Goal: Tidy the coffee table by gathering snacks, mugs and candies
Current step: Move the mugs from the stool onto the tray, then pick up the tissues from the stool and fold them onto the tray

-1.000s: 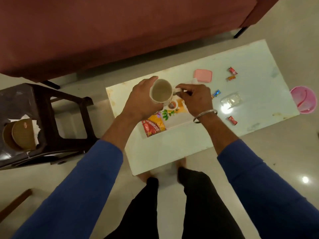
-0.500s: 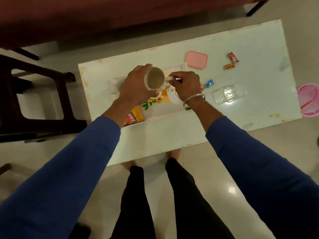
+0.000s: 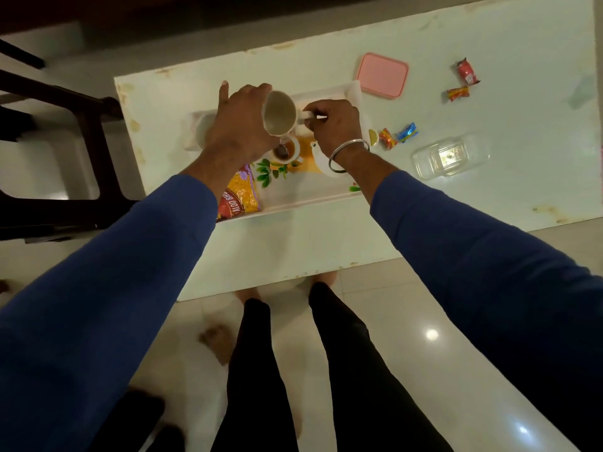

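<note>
We've got both hands on the mug (image 3: 280,113) here. Our right hand (image 3: 334,120) has its fingers pinched tight on the mug's handle, and our left hand (image 3: 239,120) cups the mug's far side, fingers curled round the wall with one finger poking out straight. The mug is tilted, mouth toward us, and held up over the white tray (image 3: 354,93), not resting on it. There's a steel bangle (image 3: 349,154) on our right wrist, blue sleeves on both arms.

Directly below the mug, on the tray's printed floor, sits a small cup (image 3: 287,151) with something dark in it. A second pale mug (image 3: 204,132) stands at the tray's left end, half hidden behind our left hand. The snack packet (image 3: 241,195), yellow and red, lies in the tray's near-left corner under our left forearm.

Out on the coffee table (image 3: 489,37), to the right of the tray: two candies (image 3: 398,137) just beside its right edge, one orange-red and one blue, touching or nearly so. Further right, a clear plastic box (image 3: 452,156). Up beyond that, a pink lid (image 3: 382,75) just beside the tray's far-right corner, and two red candies (image 3: 463,81) well apart from the tray.
</note>
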